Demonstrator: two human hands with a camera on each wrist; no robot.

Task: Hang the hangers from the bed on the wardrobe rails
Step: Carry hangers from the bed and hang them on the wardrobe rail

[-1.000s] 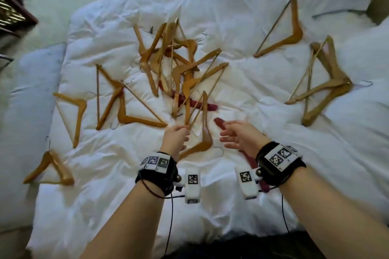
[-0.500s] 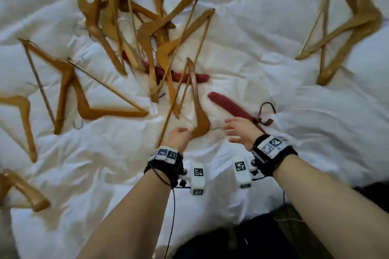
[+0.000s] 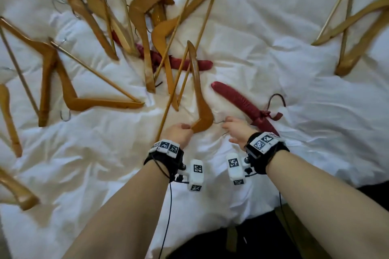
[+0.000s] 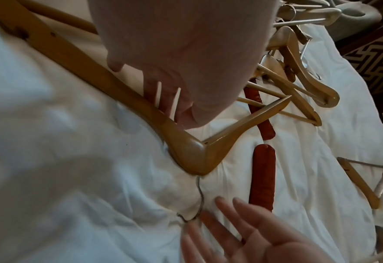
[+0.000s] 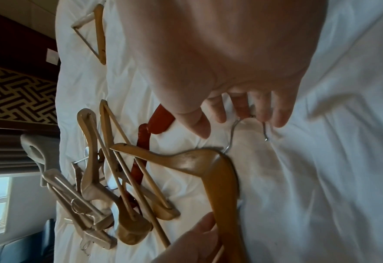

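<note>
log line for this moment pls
left hand grips wooden hanger arm | right hand open at its metal hook | hanger on bed | none hung yet

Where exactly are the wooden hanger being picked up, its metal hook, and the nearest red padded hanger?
wooden hanger [image 3: 201, 107]: head view, curved shoulder.
metal hook [image 5: 232, 132]: right wrist view, wire neck.
red padded hanger [image 3: 235, 95]: head view, padded arm.

both forearms reach forward, left hand [image 3: 180, 133] curled in a grip, right hand [image 3: 237, 130] fingers [image 5: 280, 113] spread loose
</note>
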